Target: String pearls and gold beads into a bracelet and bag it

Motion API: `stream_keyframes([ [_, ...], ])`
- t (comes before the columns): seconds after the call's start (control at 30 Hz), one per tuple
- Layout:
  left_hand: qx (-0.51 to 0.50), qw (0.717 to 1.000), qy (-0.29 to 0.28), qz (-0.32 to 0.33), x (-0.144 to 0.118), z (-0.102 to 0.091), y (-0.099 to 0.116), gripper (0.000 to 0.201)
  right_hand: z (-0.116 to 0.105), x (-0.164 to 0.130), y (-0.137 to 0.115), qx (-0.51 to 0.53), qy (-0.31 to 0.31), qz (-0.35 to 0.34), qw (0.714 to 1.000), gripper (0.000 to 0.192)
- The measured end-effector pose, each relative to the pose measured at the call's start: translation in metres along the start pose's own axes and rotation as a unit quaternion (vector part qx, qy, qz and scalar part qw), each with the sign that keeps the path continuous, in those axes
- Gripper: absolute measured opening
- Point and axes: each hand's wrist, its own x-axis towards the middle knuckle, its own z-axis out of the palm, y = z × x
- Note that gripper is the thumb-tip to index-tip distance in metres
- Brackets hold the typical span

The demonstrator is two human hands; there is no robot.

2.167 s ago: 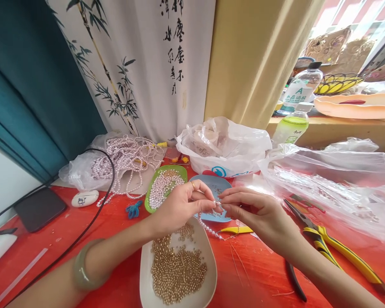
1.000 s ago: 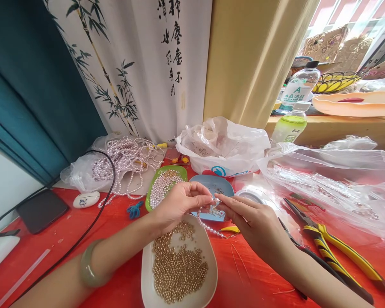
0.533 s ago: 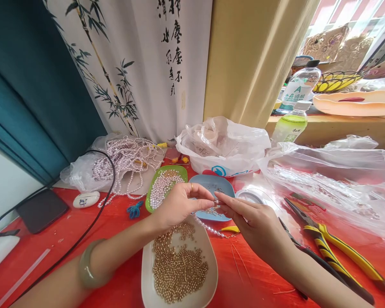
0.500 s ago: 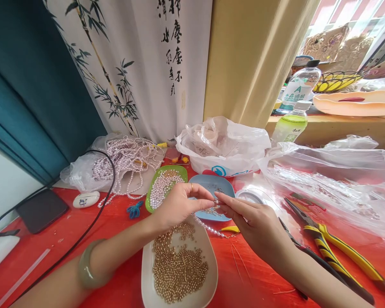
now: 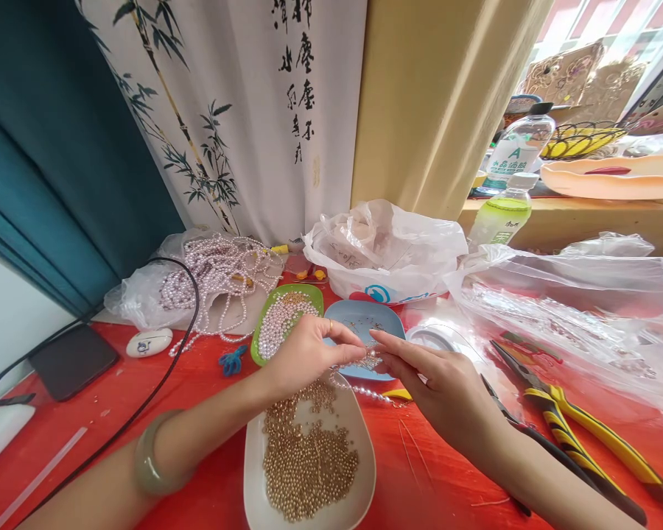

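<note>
Above the blue dish (image 5: pixel 359 315), a pearl strand (image 5: pixel 359 390) is pinched between left hand (image 5: pixel 303 353) and right hand (image 5: pixel 447 386), fingertips meeting, strand sagging toward the right.

left hand (image 5: pixel 303 355), right hand (image 5: pixel 447 390), fingers pinched, tips meeting

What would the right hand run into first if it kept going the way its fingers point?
Most likely the left hand: the right hand points left, its fingertips almost touching the left thumb above the blue dish. Depth is hard to judge.
</note>
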Motion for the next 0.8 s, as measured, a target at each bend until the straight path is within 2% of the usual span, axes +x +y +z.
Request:
stream_keyframes([
  [0.27,0.031,0.999,0.005,-0.009,0.001,0.002,0.0,0.015,-0.001,0.001,0.0,-0.003,0.006,0.013,1.0,0.031],
  [0.47,0.074,0.996,0.018,0.041,-0.003,0.005,-0.003,0.015,-0.005,0.003,-0.002,-0.01,0.014,0.025,1.0,0.028],
  [0.7,0.065,0.996,0.027,0.053,-0.003,0.004,-0.003,0.015,-0.011,0.005,-0.001,-0.051,0.025,0.036,0.998,0.023],
  [0.8,0.059,0.996,0.042,0.053,-0.002,0.004,-0.002,0.015,-0.014,0.006,0.001,-0.044,0.043,0.062,0.996,0.02],
])
